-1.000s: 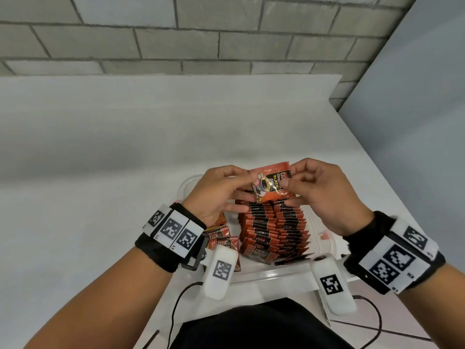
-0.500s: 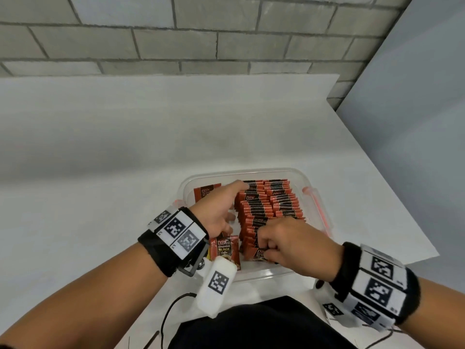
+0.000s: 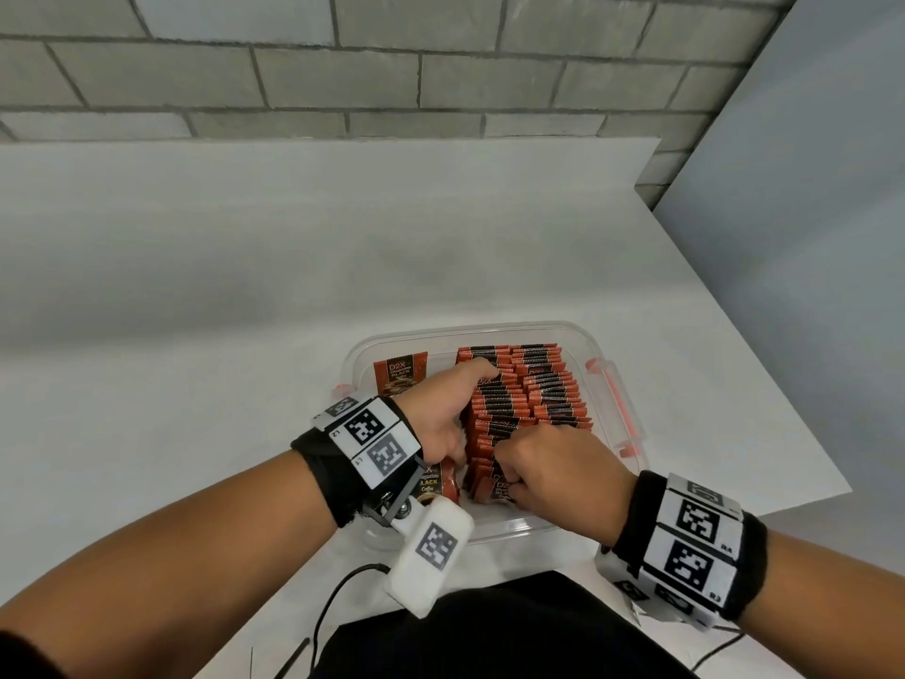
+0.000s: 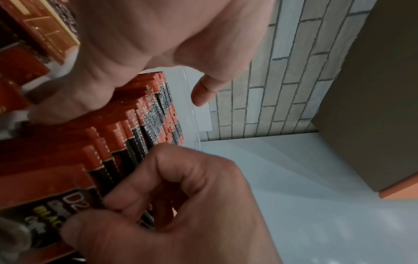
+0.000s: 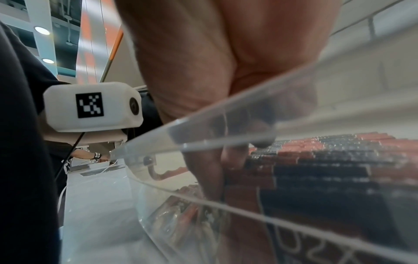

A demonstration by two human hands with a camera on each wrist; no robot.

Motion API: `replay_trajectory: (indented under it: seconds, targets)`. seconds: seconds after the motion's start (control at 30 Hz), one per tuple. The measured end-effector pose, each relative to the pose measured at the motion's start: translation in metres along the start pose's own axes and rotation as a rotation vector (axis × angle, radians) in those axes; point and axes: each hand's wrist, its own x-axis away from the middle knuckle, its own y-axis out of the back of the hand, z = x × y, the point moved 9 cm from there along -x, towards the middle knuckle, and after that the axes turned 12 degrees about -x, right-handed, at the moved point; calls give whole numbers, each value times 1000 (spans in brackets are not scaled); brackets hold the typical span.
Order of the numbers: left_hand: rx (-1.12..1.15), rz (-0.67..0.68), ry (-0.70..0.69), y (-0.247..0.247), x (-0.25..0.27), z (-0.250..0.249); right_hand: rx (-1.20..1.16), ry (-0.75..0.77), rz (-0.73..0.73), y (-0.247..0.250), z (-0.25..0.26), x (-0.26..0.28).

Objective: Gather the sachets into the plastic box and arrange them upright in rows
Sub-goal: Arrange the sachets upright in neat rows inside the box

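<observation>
A clear plastic box [image 3: 489,328] holds two rows of red-and-black sachets [image 3: 538,389] standing upright. My left hand [image 3: 465,389] lies along the left side of the rows with its fingers straight, pressing on them [image 4: 140,116]. My right hand [image 3: 509,475] is at the near end of the rows, its curled fingers pinching one sachet [image 4: 45,205] with its printed face towards me. One sachet [image 3: 400,377] stands alone at the box's far left. Another [image 3: 436,485] lies under my left wrist. In the right wrist view, my fingers [image 5: 203,178] show only through the box wall [image 5: 248,110].
The box sits near the front edge of a white table [image 3: 245,311]. A brick wall [image 3: 392,66] stands behind and a grey panel [image 3: 808,237] to the right. Red latches [image 3: 622,409] stick out from the box's sides. Cables [image 3: 338,595] run by my lap.
A second ago both hands held a sachet above the box. The right hand has brought it down to the near end of the rows, and the left hand has dropped beside them.
</observation>
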Motion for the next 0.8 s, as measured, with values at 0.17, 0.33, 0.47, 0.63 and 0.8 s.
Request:
replay_trajectory:
  seconds: [0.17, 0.33, 0.47, 0.63, 0.8]
  targets:
    - [-7, 34, 30, -1, -4, 5, 3, -14, 31, -2, -3, -1]
    - [-5, 36, 27, 1, -9, 6, -1, 3, 7, 1, -2, -1]
    - [11, 39, 26, 0, -10, 6, 20, 46, 11, -1, 4, -1]
    - [-7, 46, 34, 1, -8, 6, 41, 25, 68, -4, -2, -6]
    - [4, 49, 18, 2, -9, 6, 107, 8, 86, -2, -1, -9]
